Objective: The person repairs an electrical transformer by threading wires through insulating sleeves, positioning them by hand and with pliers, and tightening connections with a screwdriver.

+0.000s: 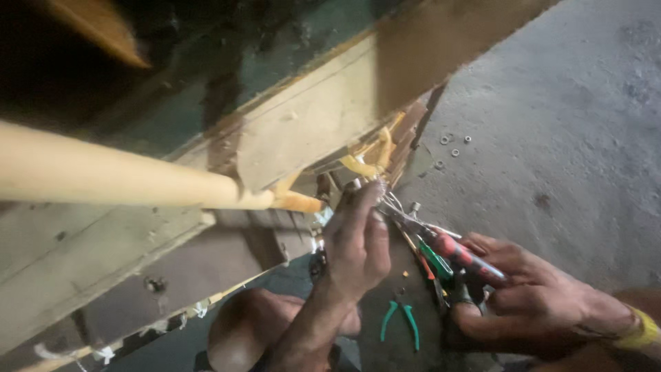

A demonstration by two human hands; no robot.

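My left hand (357, 241) reaches up to a bundle of thin wire ends (377, 184) beside yellow sleeved cables (368, 162) under a wooden board (310, 124), its fingers pinching at the wires. My right hand (527, 293) is shut on pliers with red and green handles (447, 251); the metal jaws (399, 212) point at the same wire ends, close to my left fingertips. A yellow band is on my right wrist (640, 331).
A thick yellow tube (103, 172) runs in from the left to the board. Green-handled cutters (401, 322) lie on the concrete floor (564, 138) below my hands. Small nuts and washers (453, 143) are scattered on the floor. My knee (248, 324) is at the bottom.
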